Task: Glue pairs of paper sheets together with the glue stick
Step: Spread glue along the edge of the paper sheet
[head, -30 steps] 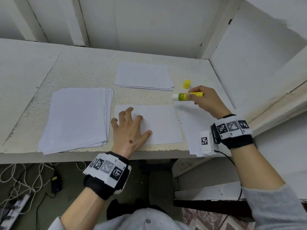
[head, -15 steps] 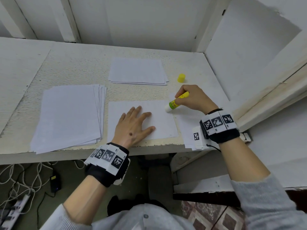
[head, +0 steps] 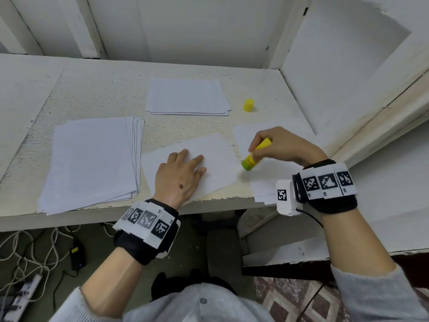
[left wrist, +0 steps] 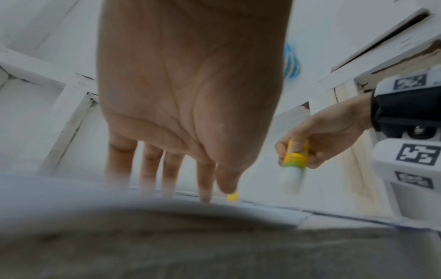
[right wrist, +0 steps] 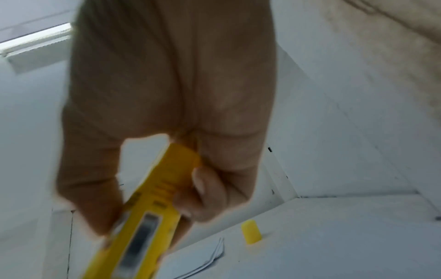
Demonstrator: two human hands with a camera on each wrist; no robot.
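Looking down from the head view, the left hand (head: 180,176) lies flat, fingers straight, on a single sheet (head: 213,156) near the front edge of the table (head: 97,94). The right hand (head: 281,146) is curled round a glue stick (head: 254,155), held tilted with its lower end at the sheet's right edge; whether the tip touches the paper cannot be told. Only this view shows the layout: a large stack of paper (head: 92,159) to the left of the sheet, a smaller stack (head: 186,96) behind it, more sheets (head: 263,189) under the right wrist, and a yellow cap (head: 248,105) standing beyond the right hand, well apart from the stick.

From the left wrist view, the left hand (left wrist: 190,85) is seen palm-side, its fingertips (left wrist: 205,196) down on paper. The right hand (left wrist: 319,132) appears to the right, just beside but apart, gripping the glue stick (left wrist: 294,160), whose blurred white end points down. The cap (left wrist: 233,196) shows behind the thumb.

From the right wrist view, the right hand (right wrist: 171,103) shows what the others hide: fingers and thumb wrapped on the glue stick (right wrist: 148,217) along its upper body. The cap (right wrist: 251,234) stands upright on the table (right wrist: 334,236), beside a corner of the smaller stack (right wrist: 214,253).
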